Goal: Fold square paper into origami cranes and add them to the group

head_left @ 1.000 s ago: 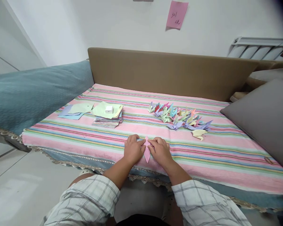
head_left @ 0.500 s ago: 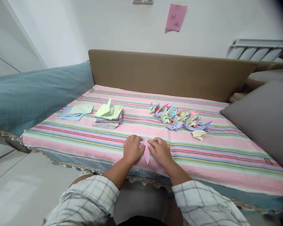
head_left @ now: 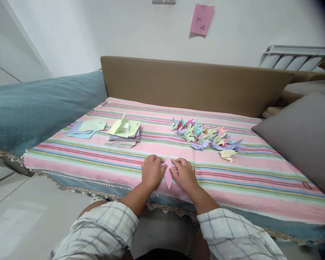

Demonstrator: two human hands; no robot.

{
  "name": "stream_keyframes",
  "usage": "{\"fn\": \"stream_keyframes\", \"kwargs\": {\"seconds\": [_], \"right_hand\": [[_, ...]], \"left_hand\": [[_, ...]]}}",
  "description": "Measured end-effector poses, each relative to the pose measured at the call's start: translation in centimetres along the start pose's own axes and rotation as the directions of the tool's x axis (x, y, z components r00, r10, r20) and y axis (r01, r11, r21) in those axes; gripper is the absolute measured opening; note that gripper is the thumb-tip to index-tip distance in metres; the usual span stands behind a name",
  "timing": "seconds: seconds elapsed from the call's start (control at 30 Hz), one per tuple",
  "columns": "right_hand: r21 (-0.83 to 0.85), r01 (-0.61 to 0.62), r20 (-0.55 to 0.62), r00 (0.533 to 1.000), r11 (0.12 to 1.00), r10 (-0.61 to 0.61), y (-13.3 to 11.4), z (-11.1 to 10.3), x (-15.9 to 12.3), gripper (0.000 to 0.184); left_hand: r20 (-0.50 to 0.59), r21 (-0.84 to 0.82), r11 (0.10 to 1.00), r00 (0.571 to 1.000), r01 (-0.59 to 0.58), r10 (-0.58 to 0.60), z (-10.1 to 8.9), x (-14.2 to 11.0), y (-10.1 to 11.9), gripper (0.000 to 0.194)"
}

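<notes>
A pink paper (head_left: 168,180), folded into a narrow diamond, lies on the striped cloth close to the front edge, one tip pointing toward me. My left hand (head_left: 152,171) is at its left side, thumb on the paper's edge and fingers curled. From the right, my right hand (head_left: 185,174) holds the opposite edge, its thumb against the paper and its index finger near the upper part. Parts of the paper's side edges are hidden under the thumbs. Beyond my right hand sits a pale yellow folded crane (head_left: 228,155).
Several coloured paper cranes (head_left: 202,134) cluster at the back right. To the left stand a stack of square papers (head_left: 123,141) with a small white object (head_left: 125,127) on top, and some loose sheets (head_left: 88,126). A grey cushion (head_left: 298,133) leans at the right.
Both hands stay at the pink paper with only slight shifts of the fingers. My right index finger has moved a little off the paper's upper part. The camera view has shifted slightly.
</notes>
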State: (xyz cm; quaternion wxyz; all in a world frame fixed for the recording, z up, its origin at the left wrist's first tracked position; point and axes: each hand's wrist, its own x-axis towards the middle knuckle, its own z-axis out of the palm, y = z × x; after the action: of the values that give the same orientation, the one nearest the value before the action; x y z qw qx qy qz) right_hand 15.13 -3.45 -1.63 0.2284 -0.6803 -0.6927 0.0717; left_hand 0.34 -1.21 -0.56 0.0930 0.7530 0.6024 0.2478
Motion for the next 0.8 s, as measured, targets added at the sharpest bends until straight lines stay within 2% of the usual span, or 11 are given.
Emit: {"fn": "stream_keyframes", "kwargs": {"seconds": [0.23,0.33,0.4,0.47,0.5,0.6,0.67,0.7,0.73,0.8], "right_hand": [[0.122,0.015,-0.028,1.0,0.992,-0.011,0.2,-0.1,0.0,0.028],[0.267,0.053,-0.039,0.998,0.962,-0.044,0.4,0.0,0.1,0.026],[0.439,0.062,-0.031,0.998,0.897,-0.054,0.5,0.1,0.2,0.024],[0.642,0.023,-0.013,1.0,0.766,-0.02,0.5,0.2,0.3,0.023],[0.736,-0.007,0.004,1.0,0.677,0.005,0.5,0.3,0.4,0.025],[0.921,-0.096,0.087,0.995,0.378,0.042,0.3,0.1,0.3,0.037],[0.969,-0.131,0.128,0.991,0.209,0.028,0.1,-0.2,0.3,0.04],[0.98,-0.136,0.134,0.991,0.146,0.023,-0.1,-0.4,0.2,0.039],[0.986,-0.135,0.134,0.991,0.1,0.015,-0.3,-0.6,0.1,0.037],[0.987,-0.152,0.154,0.987,0.049,-0.04,-0.6,-0.9,-0.1,0.035]], "left_hand": [[0.113,-0.081,0.996,0.993,-0.031,0.04,-0.6,0.2,-0.5,0.031],[0.117,-0.232,0.972,0.99,-0.045,0.074,-0.6,0.3,-0.5,0.026],[0.109,-0.408,0.912,0.99,-0.036,0.088,-0.4,0.3,-0.4,0.019],[0.129,-0.631,0.775,0.99,0.032,0.064,-0.3,0.3,-0.3,0.016],[0.152,-0.74,0.667,0.988,0.086,0.041,-0.2,0.3,-0.2,0.018],[0.26,-0.934,0.25,0.965,0.257,-0.02,-0.6,0.3,0.3,0.035],[0.342,-0.94,-0.006,0.94,0.342,-0.008,-1.0,0.2,0.6,0.046],[0.379,-0.92,-0.102,0.925,0.379,0.019,-1.2,0.1,0.7,0.048],[0.409,-0.894,-0.173,0.911,0.412,0.054,-1.4,0.1,0.8,0.049],[0.458,-0.843,-0.254,0.881,0.474,0.124,-1.7,0.0,0.9,0.048]]}}
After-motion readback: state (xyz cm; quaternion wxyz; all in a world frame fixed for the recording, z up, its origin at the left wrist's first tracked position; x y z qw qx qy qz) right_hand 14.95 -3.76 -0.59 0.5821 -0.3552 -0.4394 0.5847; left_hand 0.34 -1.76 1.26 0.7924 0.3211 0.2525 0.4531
